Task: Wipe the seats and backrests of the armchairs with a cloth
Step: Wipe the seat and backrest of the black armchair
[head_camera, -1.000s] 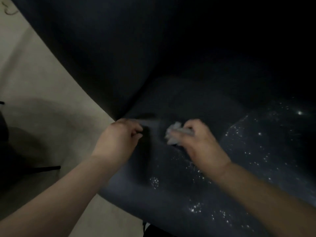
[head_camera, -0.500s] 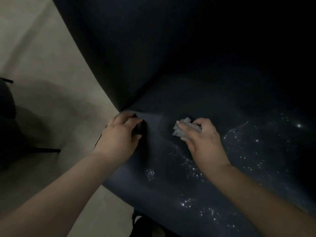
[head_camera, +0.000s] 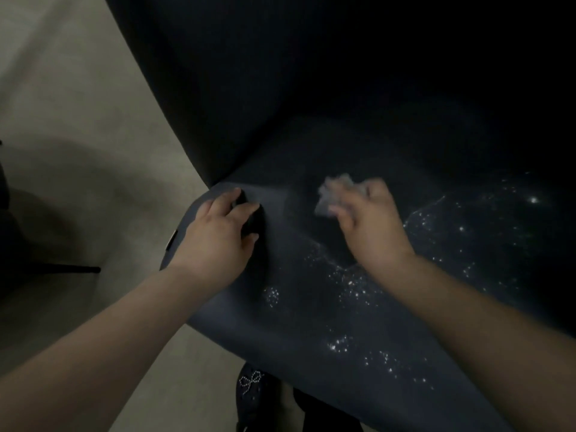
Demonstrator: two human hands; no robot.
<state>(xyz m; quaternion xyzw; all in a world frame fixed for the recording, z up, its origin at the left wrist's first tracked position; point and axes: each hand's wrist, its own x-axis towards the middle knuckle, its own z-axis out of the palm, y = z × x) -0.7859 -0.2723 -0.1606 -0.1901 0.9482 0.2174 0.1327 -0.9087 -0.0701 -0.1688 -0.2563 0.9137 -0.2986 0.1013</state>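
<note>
- The right hand [head_camera: 372, 227] is smeared by motion blur; its fingers look curled around a small crumpled grey cloth [head_camera: 338, 192], which sticks out past the fingertips and lies against the armchair seat [head_camera: 311, 322], near where the seat meets the backrest [head_camera: 249, 88].
- The left hand [head_camera: 218, 238] rests at the seat's left edge, fingers bent and pinching a dark fold of the seat covering; the thumb lies across the fold.
- The cloth sits just right of the left hand, apart from it, with bare dark upholstery between them.
- Bright specks glint across the seat surface below and to the right of the right hand.
- The backrest rises dark behind the seat; its right part is lost in shadow.
- A pale floor [head_camera: 78, 151] lies to the left of the chair.
- A dark shoe [head_camera: 251, 391] with a beaded bow shows under the seat's front edge.
</note>
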